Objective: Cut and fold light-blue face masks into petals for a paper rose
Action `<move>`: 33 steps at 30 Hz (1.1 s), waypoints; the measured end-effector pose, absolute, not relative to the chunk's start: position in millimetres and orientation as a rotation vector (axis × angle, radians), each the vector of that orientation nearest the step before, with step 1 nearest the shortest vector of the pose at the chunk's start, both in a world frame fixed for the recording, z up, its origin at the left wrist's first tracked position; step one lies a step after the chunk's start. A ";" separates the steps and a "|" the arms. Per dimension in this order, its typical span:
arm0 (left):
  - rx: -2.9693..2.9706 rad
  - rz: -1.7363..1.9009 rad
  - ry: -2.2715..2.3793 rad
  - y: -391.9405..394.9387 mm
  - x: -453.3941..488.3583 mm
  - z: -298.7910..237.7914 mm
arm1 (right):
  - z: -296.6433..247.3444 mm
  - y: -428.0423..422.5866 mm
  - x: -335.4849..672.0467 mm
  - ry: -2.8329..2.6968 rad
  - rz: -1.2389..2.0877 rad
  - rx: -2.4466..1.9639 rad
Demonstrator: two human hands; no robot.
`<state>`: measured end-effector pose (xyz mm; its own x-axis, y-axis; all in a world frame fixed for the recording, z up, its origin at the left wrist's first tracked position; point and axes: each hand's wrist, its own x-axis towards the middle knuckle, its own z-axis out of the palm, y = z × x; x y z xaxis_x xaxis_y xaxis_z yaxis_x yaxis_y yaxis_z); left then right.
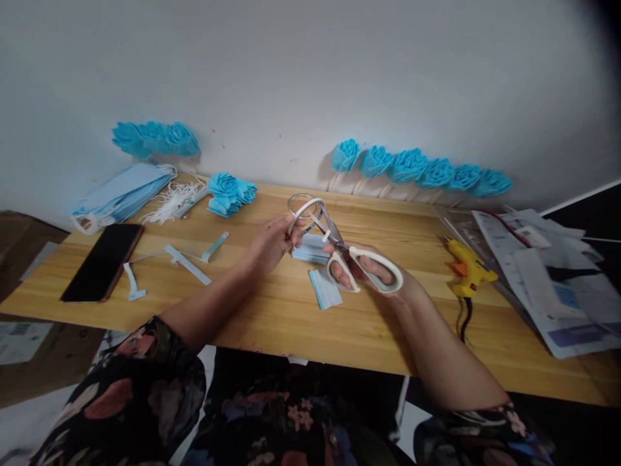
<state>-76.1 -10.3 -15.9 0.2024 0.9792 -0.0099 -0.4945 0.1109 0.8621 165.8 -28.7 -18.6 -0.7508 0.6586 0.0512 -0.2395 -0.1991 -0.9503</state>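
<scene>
My left hand (pixel 272 243) grips a thin white ring, which looks like a narrow roll of tape (pixel 305 206), with its fingers closed on the near side. In my right hand (pixel 376 268) are scissors (pixel 340 244) with white handles, fingers through the loops. Their blades are parted and point up toward the ring; a small white piece shows by the blades. Below the hands lie a stack of pale blue folded mask pieces (pixel 310 249) and a single cut piece (pixel 326 289) with a brighter blue edge.
Blue fabric flowers on sticks (pixel 410 166) lean on the wall. At left are flower heads (pixel 229 193), masks (pixel 129 191), white ear loops (pixel 171 202), a phone (pixel 103 262) and cut strips (pixel 187 263). A yellow glue gun (pixel 468 266) and plastic packaging (pixel 553 285) lie at right.
</scene>
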 end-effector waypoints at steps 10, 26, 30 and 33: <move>0.839 1.155 0.679 -10.3 -76.2 -13.7 | -17.6 -30.5 161.6 -1.542 2.050 -0.503; 1.042 1.091 0.622 -18.6 -70.4 -31.2 | -24.0 -30.7 158.9 -1.544 2.064 -0.469; 1.079 1.088 0.641 -17.9 -72.0 -37.1 | -23.1 -32.0 157.8 -1.534 2.055 -0.455; 1.045 1.074 0.683 -18.2 -73.2 -40.4 | -22.9 -32.5 156.8 -1.533 2.044 -0.465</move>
